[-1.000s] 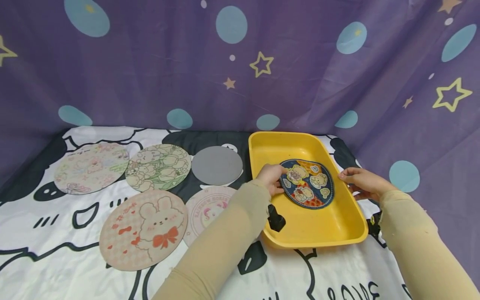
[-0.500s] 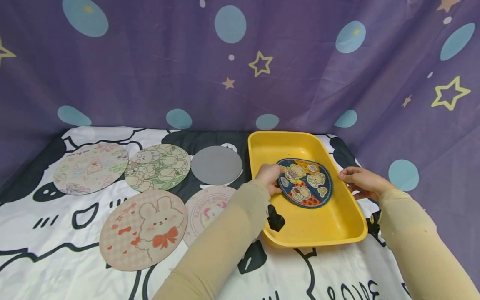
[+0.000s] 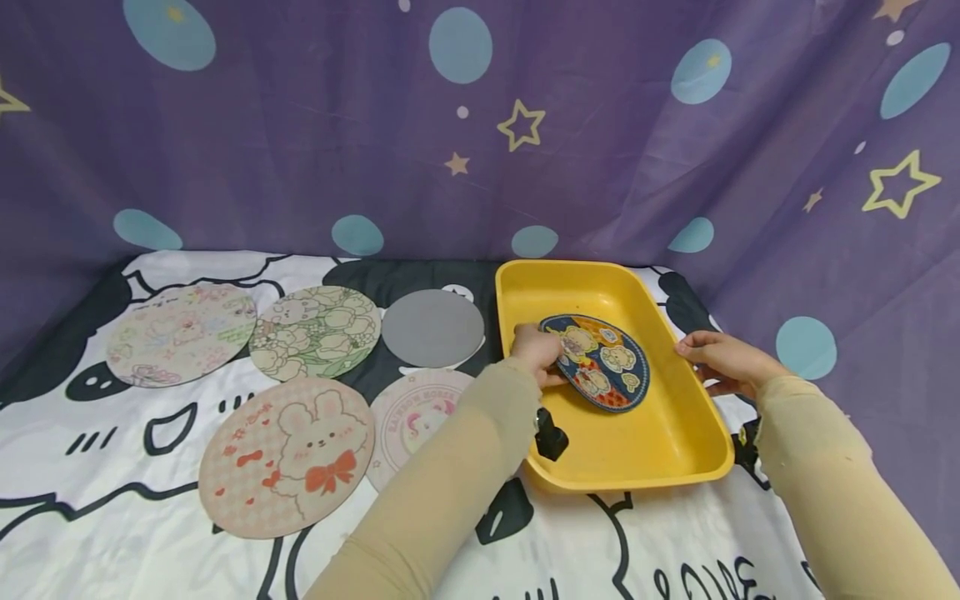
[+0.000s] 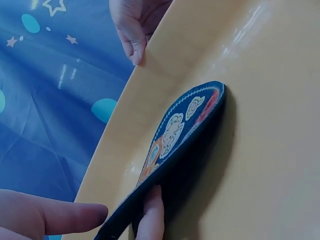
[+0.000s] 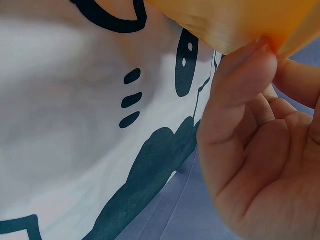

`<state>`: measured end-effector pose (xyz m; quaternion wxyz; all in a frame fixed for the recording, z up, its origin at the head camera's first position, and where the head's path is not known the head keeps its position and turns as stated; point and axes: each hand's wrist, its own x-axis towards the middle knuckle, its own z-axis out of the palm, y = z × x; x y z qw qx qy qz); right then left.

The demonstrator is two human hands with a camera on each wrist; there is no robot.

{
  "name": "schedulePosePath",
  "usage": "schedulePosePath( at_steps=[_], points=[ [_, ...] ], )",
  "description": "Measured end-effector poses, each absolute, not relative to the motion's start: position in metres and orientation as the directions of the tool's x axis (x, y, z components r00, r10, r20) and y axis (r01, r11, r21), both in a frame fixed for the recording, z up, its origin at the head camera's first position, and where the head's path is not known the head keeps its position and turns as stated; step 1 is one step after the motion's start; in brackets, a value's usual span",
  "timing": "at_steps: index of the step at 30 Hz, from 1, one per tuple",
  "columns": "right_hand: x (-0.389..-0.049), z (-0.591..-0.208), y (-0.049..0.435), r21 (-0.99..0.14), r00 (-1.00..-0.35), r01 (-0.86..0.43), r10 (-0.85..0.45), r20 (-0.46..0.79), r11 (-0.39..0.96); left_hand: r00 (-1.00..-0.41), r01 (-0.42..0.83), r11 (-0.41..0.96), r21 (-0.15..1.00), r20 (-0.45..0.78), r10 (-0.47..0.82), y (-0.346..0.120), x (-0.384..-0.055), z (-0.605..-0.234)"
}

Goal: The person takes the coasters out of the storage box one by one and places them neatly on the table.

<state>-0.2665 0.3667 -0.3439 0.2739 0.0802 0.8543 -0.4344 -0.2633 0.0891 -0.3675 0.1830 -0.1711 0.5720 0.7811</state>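
A round dark-blue mat [image 3: 618, 360] with cartoon bear patches is inside the yellow plastic tub [image 3: 660, 450]. My left hand [image 3: 536, 353] pinches the mat's left edge. In the left wrist view, the mat [image 4: 172, 132] slants above the tub floor, thumb on one side and a finger beneath; whether its far end touches the floor I cannot tell. At the tub's right rim, my right hand [image 3: 723, 363] pinches the edge between thumb and fingers. The right wrist view shows that hand [image 5: 255, 150] close up, the rim at its fingertips.
Left of the tub lie several round mats: a pale floral one [image 3: 183, 333], a green tulip one [image 3: 315, 333], a plain grey one [image 3: 433, 327], a pink bunny one [image 3: 288, 458] and a pink unicorn one [image 3: 397, 429], partly behind my left sleeve. A purple curtain [image 3: 375, 167] hangs behind.
The blue mat has shifted left inside the tub with my left hand, and its tilt has changed slightly. My right hand stays at the rim.
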Motion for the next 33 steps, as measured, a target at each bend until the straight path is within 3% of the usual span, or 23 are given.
schedulePosePath(
  at_steps=[12,20,33],
  points=[
    [-0.268,-0.343,0.367,-0.699,-0.838,0.368,-0.107,-0.535,0.613,-0.865,-0.491,-0.126,0.862,-0.466,0.184,0.087,-0.264,-0.366],
    [-0.267,-0.344,0.363,-0.699,-0.84,0.351,-0.122,-0.53,0.623,-0.878,-0.47,-0.263,0.842,-0.419,0.23,0.087,-0.263,-0.366],
    [-0.265,-0.347,0.367,-0.733,-0.847,0.353,-0.136,-0.515,0.581,-0.893,-0.435,-0.318,0.842,-0.357,0.274,0.077,-0.261,-0.349]
  ],
)
